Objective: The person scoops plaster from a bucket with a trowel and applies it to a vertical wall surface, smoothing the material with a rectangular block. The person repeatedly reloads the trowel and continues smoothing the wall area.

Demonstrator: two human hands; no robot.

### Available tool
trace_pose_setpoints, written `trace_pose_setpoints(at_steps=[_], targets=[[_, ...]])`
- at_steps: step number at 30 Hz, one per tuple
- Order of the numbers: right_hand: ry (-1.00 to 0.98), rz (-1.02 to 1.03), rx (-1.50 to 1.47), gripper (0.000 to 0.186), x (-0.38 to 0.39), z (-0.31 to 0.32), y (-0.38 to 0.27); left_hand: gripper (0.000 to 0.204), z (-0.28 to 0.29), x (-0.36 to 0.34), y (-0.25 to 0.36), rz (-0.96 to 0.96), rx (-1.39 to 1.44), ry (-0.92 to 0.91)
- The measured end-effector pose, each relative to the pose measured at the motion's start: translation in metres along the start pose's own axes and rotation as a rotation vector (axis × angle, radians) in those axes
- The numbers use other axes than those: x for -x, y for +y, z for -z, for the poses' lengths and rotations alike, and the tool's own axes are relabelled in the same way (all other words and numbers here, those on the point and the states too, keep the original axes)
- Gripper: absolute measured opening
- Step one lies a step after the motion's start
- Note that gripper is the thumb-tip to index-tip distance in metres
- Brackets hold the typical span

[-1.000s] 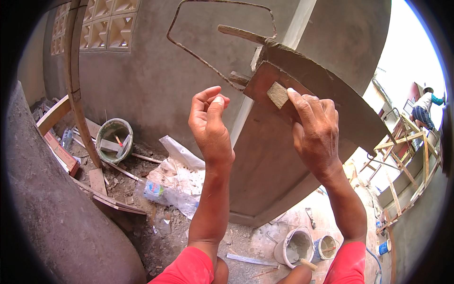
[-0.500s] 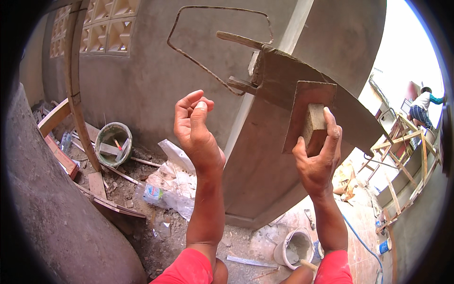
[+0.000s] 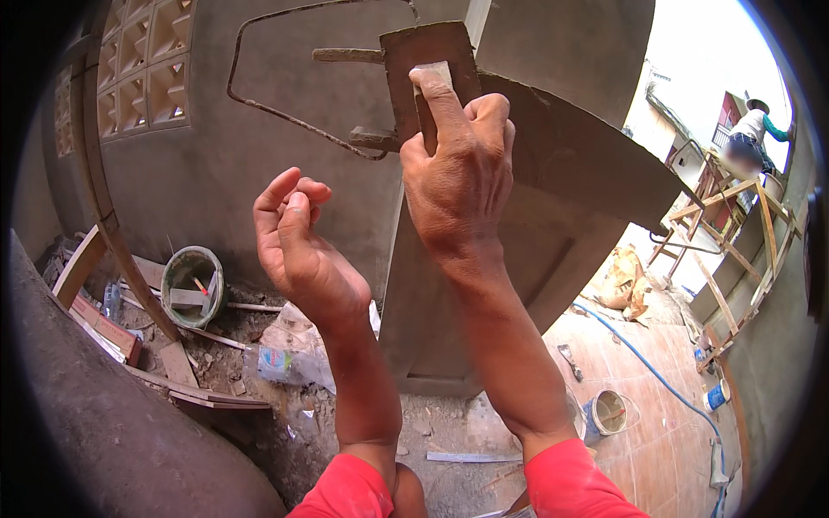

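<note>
Your right hand (image 3: pixel 462 168) grips the wooden block handle (image 3: pixel 446 71) of a plasterer's float (image 3: pixel 430 43), fingers narrow around it and one laid along the block, probably to steady the plate's angle. The float sits high at the left end of the grey plastered ledge (image 3: pixel 570 142), overlapping its corner; you cannot tell from this angle whether it touches. Your left hand (image 3: pixel 311 250) holds nothing, its fingers loosely curled below the lower wooden stub (image 3: pixel 371 138), apparently clear of the float. Mind the edges: an upper wooden stick (image 3: pixel 345 55) and a bent metal rod (image 3: pixel 233 78) crowd the plate's left side, while the ledge offers open room rightward to its pointed tip.
</note>
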State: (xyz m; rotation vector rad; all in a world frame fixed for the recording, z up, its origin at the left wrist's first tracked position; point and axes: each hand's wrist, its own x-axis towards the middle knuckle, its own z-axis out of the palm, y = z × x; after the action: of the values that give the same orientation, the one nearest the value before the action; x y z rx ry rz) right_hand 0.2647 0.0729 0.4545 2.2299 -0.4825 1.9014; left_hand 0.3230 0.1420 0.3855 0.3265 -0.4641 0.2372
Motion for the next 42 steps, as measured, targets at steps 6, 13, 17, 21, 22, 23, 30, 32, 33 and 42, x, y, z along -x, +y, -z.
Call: trace_pose_setpoints(at_steps=[6, 13, 17, 21, 22, 23, 30, 32, 33, 42], targets=[[0.105, -0.06, 0.158, 0.058, -0.002, 0.058, 0.073, 0.023, -0.004, 0.008, -0.002, 0.014, 0.023, -0.042], [0.281, -0.291, 0.428, 0.058, 0.013, 0.143, 0.193, 0.028, -0.001, 0.006, 0.008, -0.027, -0.048, -0.045], [0.312, -0.206, 0.055, 0.053, 0.024, 0.141, 0.148, 0.027, -0.007, 0.008, 0.014, -0.082, -0.022, -0.039], [0.146, -0.05, -0.193, 0.054, 0.025, 0.099, 0.082, 0.027, -0.008, 0.009, 0.014, -0.076, -0.064, -0.029], [0.098, -0.09, -0.271, 0.054, 0.022, 0.089, 0.072, 0.025, -0.007, 0.007, 0.015, -0.065, -0.053, -0.018], [0.051, -0.124, -0.34, 0.054, 0.019, 0.085, 0.062, 0.024, -0.006, 0.004, 0.016, -0.049, -0.032, -0.007], [-0.219, -0.499, -1.537, 0.062, 0.021, 0.081, 0.046, 0.021, 0.005, -0.007, 0.014, -0.029, -0.014, -0.005], [-0.168, -0.493, -1.477, 0.062, 0.026, 0.08, 0.043, 0.023, 0.01, -0.01, 0.009, -0.038, -0.057, -0.03], [-0.13, -0.408, -1.323, 0.062, 0.029, 0.077, 0.044, 0.024, 0.012, -0.012, 0.007, -0.043, -0.079, -0.042], [0.193, 0.075, -0.252, 0.067, 0.038, 0.026, 0.026, 0.023, 0.009, -0.016, -0.01, 0.192, -0.297, -0.153]])
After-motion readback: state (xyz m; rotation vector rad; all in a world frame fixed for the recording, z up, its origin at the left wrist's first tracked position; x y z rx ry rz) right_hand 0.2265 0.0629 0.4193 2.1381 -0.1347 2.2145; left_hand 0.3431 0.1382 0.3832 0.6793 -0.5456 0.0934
